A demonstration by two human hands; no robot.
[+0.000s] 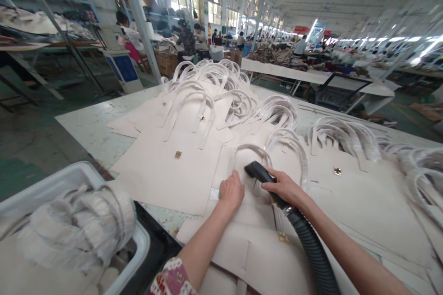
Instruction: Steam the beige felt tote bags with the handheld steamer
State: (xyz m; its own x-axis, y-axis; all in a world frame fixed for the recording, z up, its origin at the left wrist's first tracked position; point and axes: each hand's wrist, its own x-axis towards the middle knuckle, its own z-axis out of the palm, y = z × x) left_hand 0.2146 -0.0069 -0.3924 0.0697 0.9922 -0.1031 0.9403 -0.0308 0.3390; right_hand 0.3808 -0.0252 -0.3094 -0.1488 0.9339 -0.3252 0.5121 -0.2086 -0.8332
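My right hand (284, 189) is wrapped round a black nozzle (258, 171) that ends a ribbed grey hose (313, 251) running back along my forearm. The nozzle's mouth points at the loop handle of a cream bag panel (256, 230) lying flat in front of me. My left hand (231, 192) rests knuckles-up on that same panel, fingers curled down and pressing it just left of the nozzle. What lies under those fingers is hidden.
Several cream bag panels with white loop handles (194, 101) cover the white table (93, 124), in overlapping stacks to the right too. A white tub (74, 179) of rolled strips sits at my lower left. Other people work at far tables (311, 76).
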